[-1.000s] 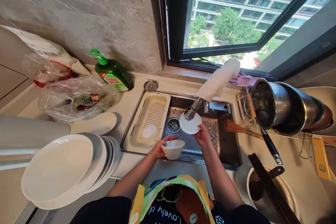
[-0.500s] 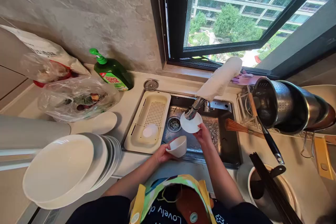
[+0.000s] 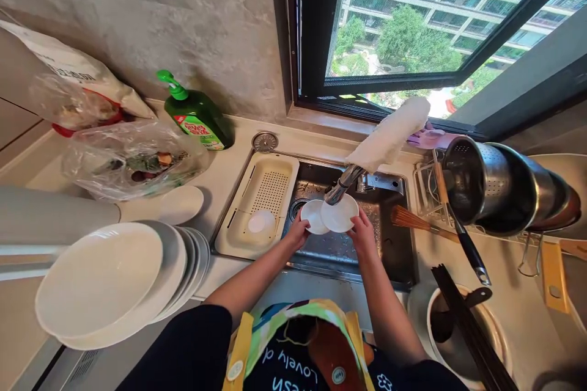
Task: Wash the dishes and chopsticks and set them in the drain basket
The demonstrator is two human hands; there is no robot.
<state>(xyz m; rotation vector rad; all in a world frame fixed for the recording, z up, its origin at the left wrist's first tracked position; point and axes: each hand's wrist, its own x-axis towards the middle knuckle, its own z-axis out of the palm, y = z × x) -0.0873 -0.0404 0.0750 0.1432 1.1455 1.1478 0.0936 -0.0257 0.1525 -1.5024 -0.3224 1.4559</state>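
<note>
Over the sink (image 3: 389,263), my left hand (image 3: 298,233) is closed on the rim of a small white bowl (image 3: 312,217). My right hand (image 3: 364,229) grips a small white dish (image 3: 342,217), which overlaps the bowl's right side. The metal faucet spout (image 3: 340,186) ends just over the dish, and a white cloth-like cover (image 3: 389,134) wraps its upper part. Left of my hands, a cream drain basket (image 3: 250,192) sits in the sink with another small white dish (image 3: 262,222) in it. Whether water is running I cannot make out.
A stack of white plates (image 3: 101,281) stands at the left, near a plastic bag of scraps (image 3: 137,159) and a green soap bottle (image 3: 197,116). Right of the sink are a brush (image 3: 413,220), steel pots (image 3: 486,183) and a pot (image 3: 452,342) with dark chopsticks (image 3: 472,324) across it.
My left hand has raised the bowl up and forward beside the dish, its opening now facing me. My right hand has shifted slightly right with the dish.
</note>
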